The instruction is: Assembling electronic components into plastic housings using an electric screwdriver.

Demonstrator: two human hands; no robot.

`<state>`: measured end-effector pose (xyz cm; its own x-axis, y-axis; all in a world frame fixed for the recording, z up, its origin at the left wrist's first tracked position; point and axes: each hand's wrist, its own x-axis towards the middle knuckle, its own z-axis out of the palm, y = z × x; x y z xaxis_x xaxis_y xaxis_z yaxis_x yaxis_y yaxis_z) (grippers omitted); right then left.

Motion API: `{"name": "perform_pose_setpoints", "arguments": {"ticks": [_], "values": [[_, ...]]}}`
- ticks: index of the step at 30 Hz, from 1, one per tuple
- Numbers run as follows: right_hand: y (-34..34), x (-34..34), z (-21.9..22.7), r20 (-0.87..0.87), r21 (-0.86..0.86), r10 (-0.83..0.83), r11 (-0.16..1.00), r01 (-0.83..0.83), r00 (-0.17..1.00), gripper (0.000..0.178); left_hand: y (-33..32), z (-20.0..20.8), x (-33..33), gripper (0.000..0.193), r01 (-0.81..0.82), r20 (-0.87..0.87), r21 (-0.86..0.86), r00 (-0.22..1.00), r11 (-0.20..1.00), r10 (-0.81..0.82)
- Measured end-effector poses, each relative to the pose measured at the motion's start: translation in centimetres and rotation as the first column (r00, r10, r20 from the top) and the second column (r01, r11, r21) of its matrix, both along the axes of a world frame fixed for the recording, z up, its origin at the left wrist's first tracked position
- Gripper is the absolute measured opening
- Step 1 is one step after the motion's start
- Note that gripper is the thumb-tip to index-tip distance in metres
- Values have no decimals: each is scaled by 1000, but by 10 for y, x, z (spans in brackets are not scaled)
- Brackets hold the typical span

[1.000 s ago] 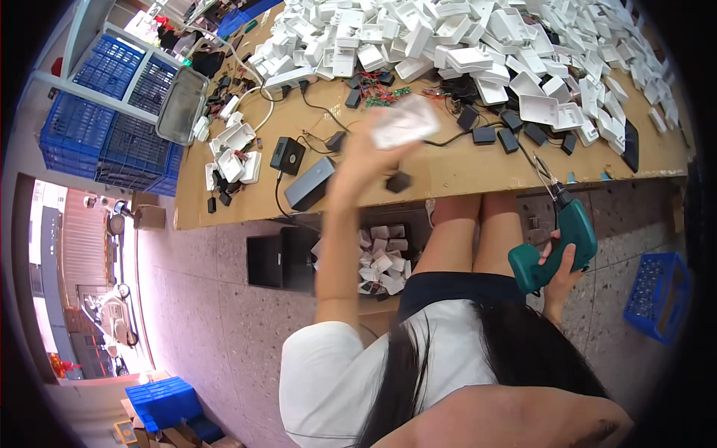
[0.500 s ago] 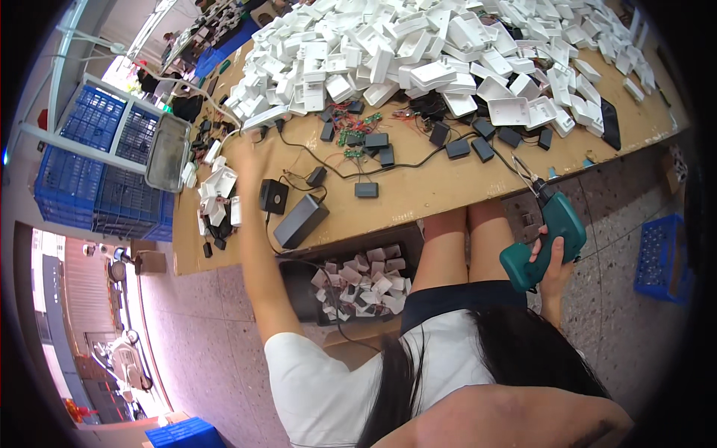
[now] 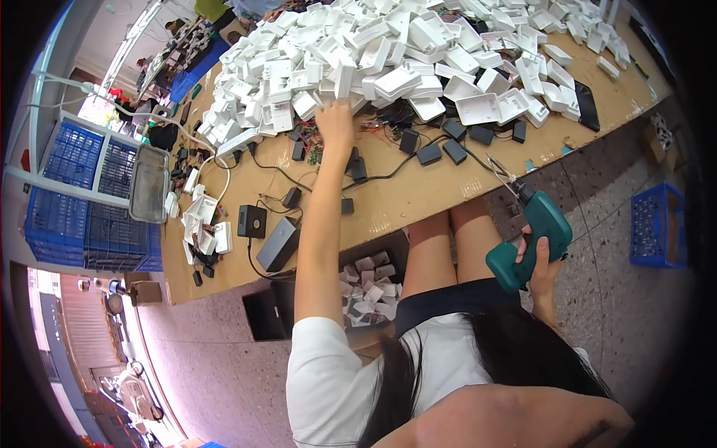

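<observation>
Two hands far apart: the left is up at the white heap, the right is low with the driver

Head view: left hand [image 3: 335,123] is stretched straight out along the arm to the near edge of the pile of white plastic housings [image 3: 388,52] on the wooden bench [image 3: 418,198], fingers curled down onto the shells; whether it pinches one I cannot tell. The heap lies dead ahead and spreads left to right, so the left hand is much nearer. Right hand [image 3: 544,261] is wrapped tight round the grip of the teal electric screwdriver [image 3: 532,237], below the bench edge beside the knees, bit slanting up-left. Against half a second ago, the left arm has swung up from the low left side into the pile; the driver has hardly shifted
</observation>
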<state>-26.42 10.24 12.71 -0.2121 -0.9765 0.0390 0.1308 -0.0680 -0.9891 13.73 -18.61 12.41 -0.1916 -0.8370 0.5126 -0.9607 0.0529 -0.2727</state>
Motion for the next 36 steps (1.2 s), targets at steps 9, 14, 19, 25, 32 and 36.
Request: {"name": "perform_pose_setpoints", "arguments": {"ticks": [9,14,19,25,32,36], "values": [[-15,-15,-27,9,13,43,999,-43,999,35,166,-12,-84,27,330,-193,-135,916,934,-351],[-9,-14,-4,33,-25,64,998,-63,997,35,209,-42,-131,35,278,-245,-23,930,960,-275],[-3,-21,1,57,-19,54,998,-53,997,34,213,-39,-136,39,302,-293,-40,908,952,-301],[-5,-33,-12,-9,-31,49,998,-49,999,43,196,-17,-119,23,119,-510,-306,817,945,-268],[-7,-39,-15,-9,-36,77,996,-78,997,41,85,1,-23,19,-279,-660,-278,751,919,28],[-10,-44,-11,59,-31,19,999,-17,998,34,68,5,-27,13,-161,-848,-59,530,985,36]]}}
